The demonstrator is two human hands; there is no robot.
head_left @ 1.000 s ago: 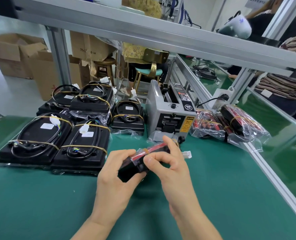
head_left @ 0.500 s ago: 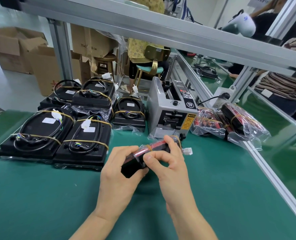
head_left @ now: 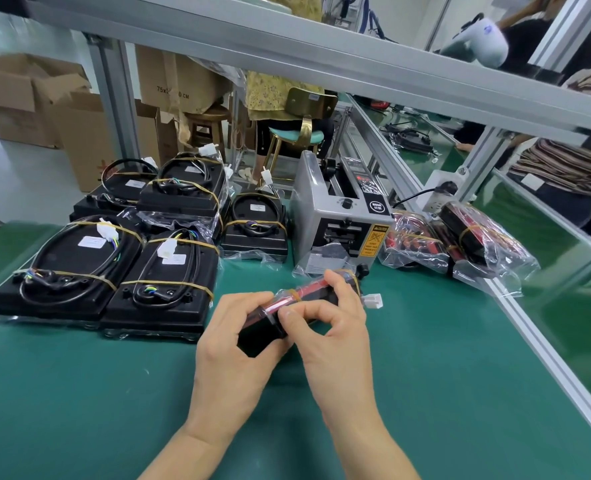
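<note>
1. Since a second ago the hands have barely moved. Both keep the same hold, and the bagged part [head_left: 313,289] sits a touch closer to the tape dispenser [head_left: 342,216].
2. The part is a narrow black block with a glossy red strip, wrapped in crinkled clear film. It is held just in front of the dispenser, slightly above the table [head_left: 460,375].
3. A thin tan rubber band [head_left: 295,296] circles the part. A small white plastic connector [head_left: 373,301] sticks out of its end on the dispenser's right-hand side.
4. The left hand [head_left: 231,355] has its grip clamped on the part's black end, fingers curled around it.
5. The right hand [head_left: 335,341] is clamped on the part too, thumb on the near side and forefinger over the top.
6. The dispenser is a boxy grey metal unit with a yellow caution label on its front.
7. Left of the dispenser lie flat black moulded housings [head_left: 79,271], each carrying a coiled black cable strapped down with rubber bands.
8. Right of the dispenser lie more red-and-black parts in shiny clear bags [head_left: 460,244].
9. The table has a smooth matte green mat.
</note>
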